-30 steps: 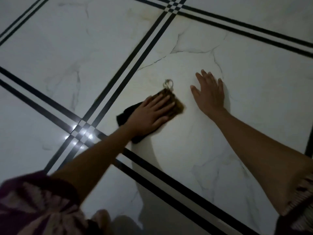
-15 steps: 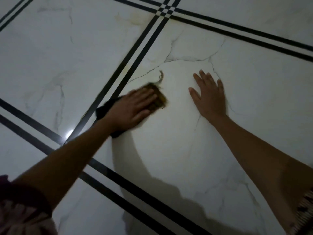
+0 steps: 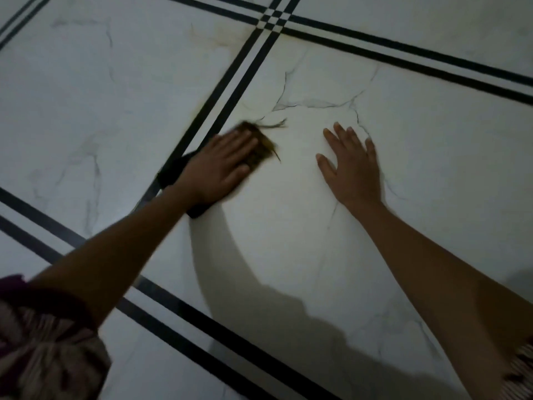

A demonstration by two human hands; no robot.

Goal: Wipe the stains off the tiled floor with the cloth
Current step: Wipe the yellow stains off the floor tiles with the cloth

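The cloth (image 3: pixel 261 147) lies on the floor (image 3: pixel 288 226), under the left hand (image 3: pixel 222 166). To the right of the cloth and apart from it, the right hand (image 3: pixel 352 166) rests flat. The cloth's left end overlaps the double stripe (image 3: pixel 227 90), and the stripe crossing (image 3: pixel 272 18) lies well beyond the cloth.

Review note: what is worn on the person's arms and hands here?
The left hand and right hand are bare: no gloves, no ring or watch visible in the dim light. Both forearms are uncovered. The left sleeve ends near the elbow, dark purple at its hem, pale mottled pattern behind. The right sleeve shows only a striped edge.
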